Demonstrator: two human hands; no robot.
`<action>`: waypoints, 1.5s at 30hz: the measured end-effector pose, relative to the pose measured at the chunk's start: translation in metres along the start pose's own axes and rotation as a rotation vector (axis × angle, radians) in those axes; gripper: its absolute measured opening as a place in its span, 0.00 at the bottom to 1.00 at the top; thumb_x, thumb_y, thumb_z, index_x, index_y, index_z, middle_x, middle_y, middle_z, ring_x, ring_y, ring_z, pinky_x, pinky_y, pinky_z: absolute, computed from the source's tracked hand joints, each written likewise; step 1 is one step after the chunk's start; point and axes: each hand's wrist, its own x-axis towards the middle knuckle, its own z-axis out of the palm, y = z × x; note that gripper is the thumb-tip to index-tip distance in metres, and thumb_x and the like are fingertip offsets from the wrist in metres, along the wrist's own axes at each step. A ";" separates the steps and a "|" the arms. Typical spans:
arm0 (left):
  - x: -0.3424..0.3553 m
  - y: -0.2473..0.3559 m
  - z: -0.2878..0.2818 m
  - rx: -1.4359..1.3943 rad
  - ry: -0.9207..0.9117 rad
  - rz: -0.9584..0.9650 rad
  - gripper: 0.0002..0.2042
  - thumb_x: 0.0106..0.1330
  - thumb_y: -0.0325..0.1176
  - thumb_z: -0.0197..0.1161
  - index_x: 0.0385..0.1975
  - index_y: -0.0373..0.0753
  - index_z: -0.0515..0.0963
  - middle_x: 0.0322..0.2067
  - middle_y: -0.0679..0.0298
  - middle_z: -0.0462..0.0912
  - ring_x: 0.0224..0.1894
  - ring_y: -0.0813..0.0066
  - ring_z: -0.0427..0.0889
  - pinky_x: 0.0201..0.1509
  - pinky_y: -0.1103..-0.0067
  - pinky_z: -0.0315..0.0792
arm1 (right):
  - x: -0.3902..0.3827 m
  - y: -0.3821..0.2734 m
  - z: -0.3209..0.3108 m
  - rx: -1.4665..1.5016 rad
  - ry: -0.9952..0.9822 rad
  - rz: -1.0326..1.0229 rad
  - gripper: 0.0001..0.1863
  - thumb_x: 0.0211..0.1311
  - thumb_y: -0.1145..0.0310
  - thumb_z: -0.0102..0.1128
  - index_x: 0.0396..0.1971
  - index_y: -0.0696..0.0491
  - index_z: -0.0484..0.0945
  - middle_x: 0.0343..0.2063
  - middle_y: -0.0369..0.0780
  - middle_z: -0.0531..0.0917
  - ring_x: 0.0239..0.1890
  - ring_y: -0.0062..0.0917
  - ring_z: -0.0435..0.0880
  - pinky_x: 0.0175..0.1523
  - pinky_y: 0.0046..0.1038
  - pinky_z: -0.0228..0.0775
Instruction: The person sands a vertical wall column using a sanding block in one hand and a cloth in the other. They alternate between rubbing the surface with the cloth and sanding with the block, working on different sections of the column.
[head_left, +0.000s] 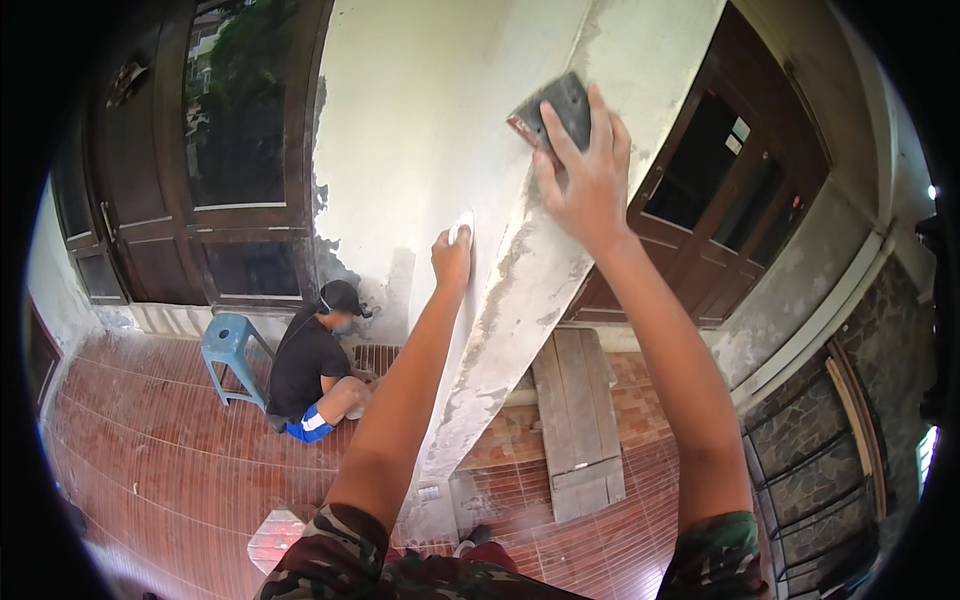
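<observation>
One pale pillar stands before you, one co-worker and one blue stool leftward. Of your two hands, the right hand grips one dark block at the pillar, long axis slanting up rightward, reddish end lower left; the left hand pinches one white piece (mostly hidden).

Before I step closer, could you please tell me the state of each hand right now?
Left hand: closed on a small white item, its kind unclear.
Right hand: holding a dark grey block.
</observation>
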 end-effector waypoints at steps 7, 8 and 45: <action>-0.041 -0.033 -0.029 0.131 0.055 0.211 0.21 0.69 0.43 0.61 0.49 0.27 0.80 0.40 0.43 0.87 0.44 0.50 0.86 0.51 0.65 0.76 | 0.007 0.011 0.042 -0.055 0.130 -0.013 0.35 0.61 0.59 0.62 0.69 0.50 0.69 0.73 0.60 0.54 0.69 0.60 0.59 0.72 0.56 0.54; -0.060 -0.035 -0.035 0.145 0.054 0.211 0.20 0.71 0.41 0.60 0.50 0.27 0.80 0.39 0.43 0.87 0.43 0.51 0.86 0.51 0.65 0.76 | 0.006 0.013 0.043 -0.037 0.131 -0.005 0.35 0.61 0.58 0.62 0.69 0.51 0.69 0.73 0.60 0.54 0.69 0.60 0.59 0.72 0.56 0.54; -0.110 0.135 0.032 0.022 0.294 0.803 0.20 0.77 0.33 0.52 0.61 0.26 0.73 0.59 0.43 0.77 0.60 0.52 0.78 0.65 0.67 0.69 | -0.123 0.028 0.010 0.055 0.100 0.156 0.35 0.59 0.59 0.66 0.68 0.45 0.70 0.72 0.56 0.60 0.71 0.53 0.62 0.71 0.61 0.50</action>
